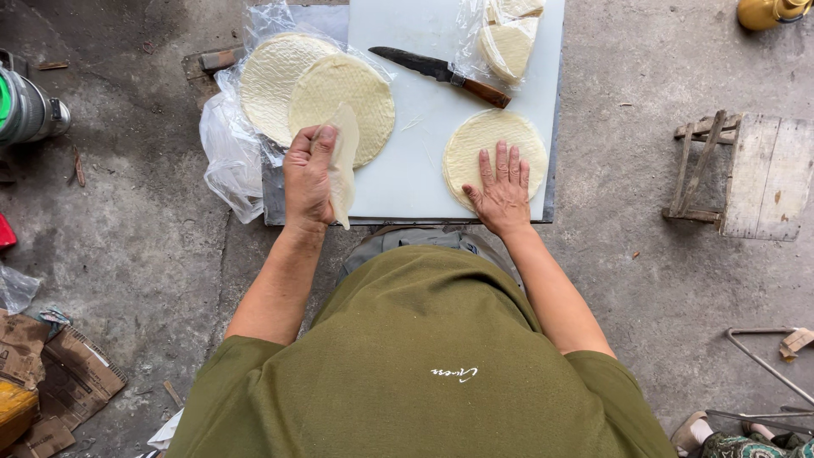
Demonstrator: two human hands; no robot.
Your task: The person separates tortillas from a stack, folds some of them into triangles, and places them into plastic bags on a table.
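Observation:
My left hand (307,176) pinches a thin, pale round wrapper sheet (343,163) and holds it on edge above the front of a white cutting board (415,161). Just behind it lies a stack of round wrappers (348,102), with another stack (270,80) on clear plastic to its left. My right hand (502,188) rests flat, fingers spread, on a single round wrapper (496,144) at the board's right front. A knife with a wooden handle (441,73) lies on the board behind both hands.
A clear bag with more wrappers (507,38) sits at the board's far right. A small wooden stool (746,174) stands to the right on the concrete floor. A metal container (25,106) is at far left, torn cardboard (59,373) at bottom left.

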